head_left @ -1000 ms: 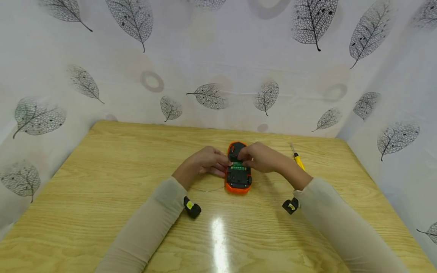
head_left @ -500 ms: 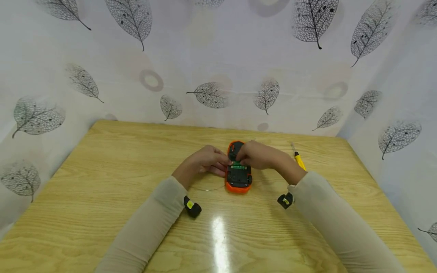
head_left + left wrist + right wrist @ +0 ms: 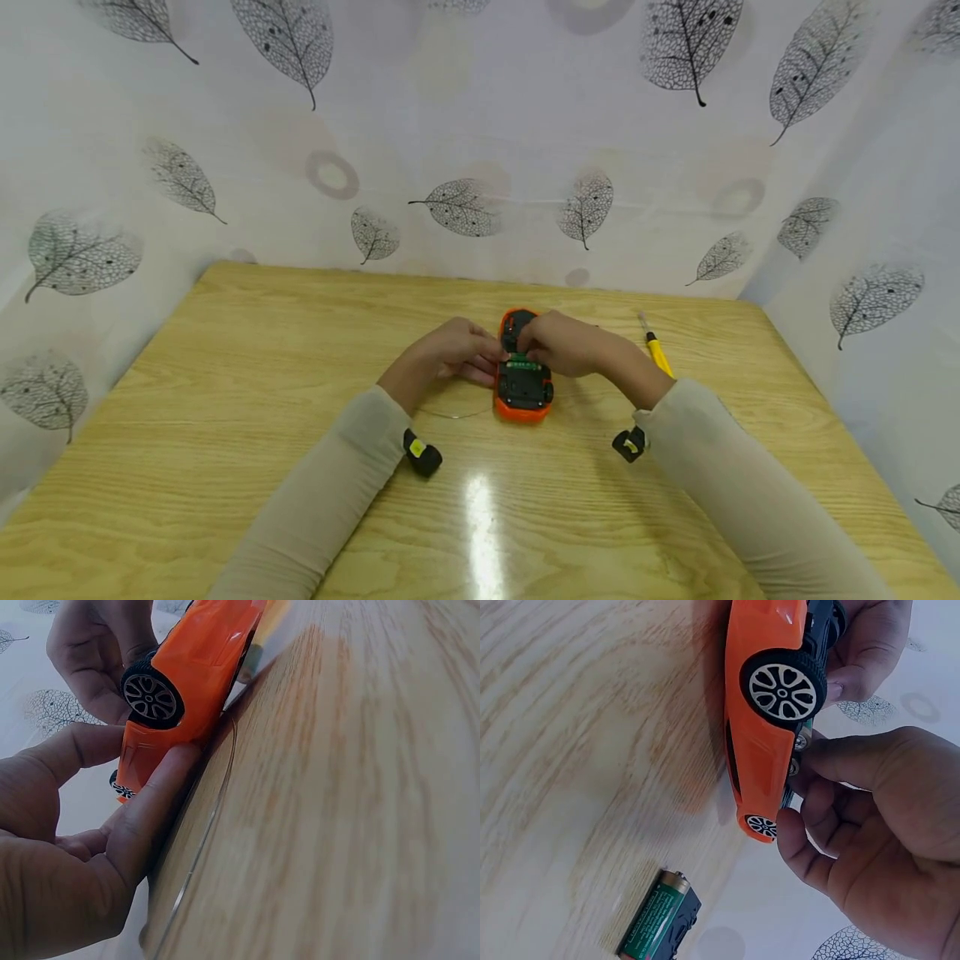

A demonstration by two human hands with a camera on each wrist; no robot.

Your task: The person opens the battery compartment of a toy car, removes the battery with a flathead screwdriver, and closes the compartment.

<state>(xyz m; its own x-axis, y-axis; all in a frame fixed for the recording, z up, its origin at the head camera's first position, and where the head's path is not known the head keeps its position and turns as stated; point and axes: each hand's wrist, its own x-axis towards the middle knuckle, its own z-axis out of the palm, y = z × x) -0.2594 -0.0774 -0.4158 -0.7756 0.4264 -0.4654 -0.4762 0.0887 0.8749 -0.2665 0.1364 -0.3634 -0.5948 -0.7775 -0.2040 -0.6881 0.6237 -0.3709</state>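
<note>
An orange toy car lies wheels-up on the table, its black underside showing. Green batteries sit in its open battery compartment near the middle. My left hand grips the car's left side, thumb on the underside edge and fingers along the body; the left wrist view shows this hand beside a wheel. From the right, my right hand reaches over the compartment with curled fingers. In the right wrist view that hand holds a battery end at the compartment; its fingers partly hide the battery.
A screwdriver with a yellow handle lies right of the car. Another green battery lies on the table against a black plastic piece. A thin wire curves out beside the car. Leaf-patterned cloth hangs behind the table.
My right hand has shifted slightly left over the battery compartment, and its wrist has moved left too. My left hand keeps its grip on the car.
</note>
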